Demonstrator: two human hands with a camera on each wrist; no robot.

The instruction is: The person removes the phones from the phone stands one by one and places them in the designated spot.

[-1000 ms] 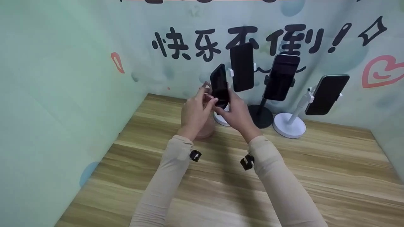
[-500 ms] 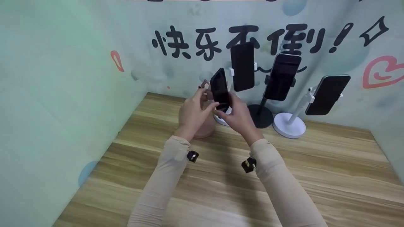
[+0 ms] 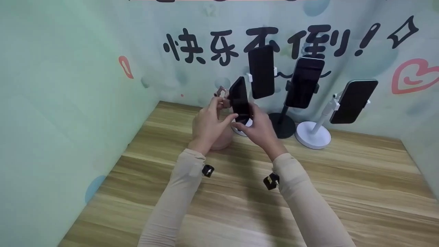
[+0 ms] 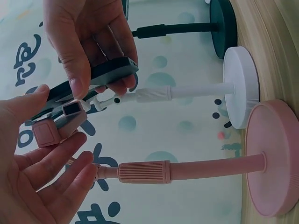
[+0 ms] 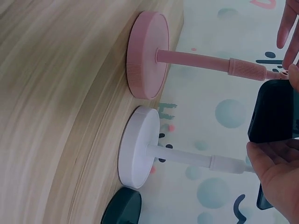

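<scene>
A black phone (image 3: 239,97) stands tilted above the pink phone stand (image 4: 217,168), whose round base is on the table. My right hand (image 3: 259,126) grips the phone's lower right side, thumb in front and fingers behind. Against the back of the phone, in the left wrist view, is the stand's pink clamp (image 4: 46,133). My left hand (image 3: 208,124) holds the clamp from the left: its thumb lies at the phone's edge while the fingers spread under the clamp. From the right wrist, the phone's dark face hides most of the clamp.
To the right, a white stand (image 5: 140,149), a black stand (image 3: 282,126) and another white stand (image 3: 313,135) each hold a dark-screened phone. Behind them hangs a printed backdrop (image 3: 199,79); a pale green wall (image 3: 68,103) borders the wooden table (image 3: 219,212) at left.
The phone has come down slightly between both hands. My left hand has shifted a little left and down, its thumb opening wider, and more of the pink clamp shows behind it.
</scene>
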